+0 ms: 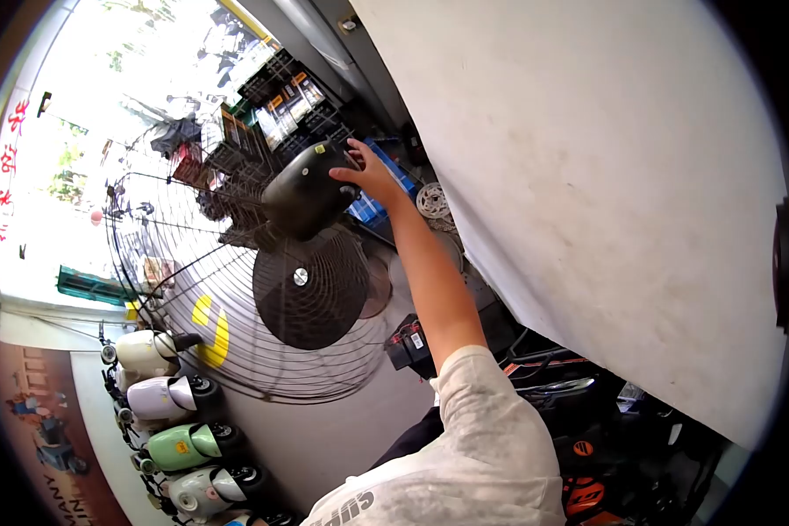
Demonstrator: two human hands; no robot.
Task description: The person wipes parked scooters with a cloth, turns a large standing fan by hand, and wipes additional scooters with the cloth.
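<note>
A large fan with a round wire guard point(237, 377) fills the left middle of the head view. At its middle is a dark round hub plate point(311, 298), and above that a black rounded motor housing point(307, 193). My right hand point(373, 178) reaches up to the housing's right end. Its thumb and fingers are curled against that end, and the exact contact points are partly hidden. My left hand is out of view.
Several small scooters point(171, 399) line the lower left. Boxes on shelving point(294, 105) and a blue crate point(368, 210) stand behind the fan. A big white panel point(605, 175) covers the right. A black battery-like box point(409, 342) lies near my arm.
</note>
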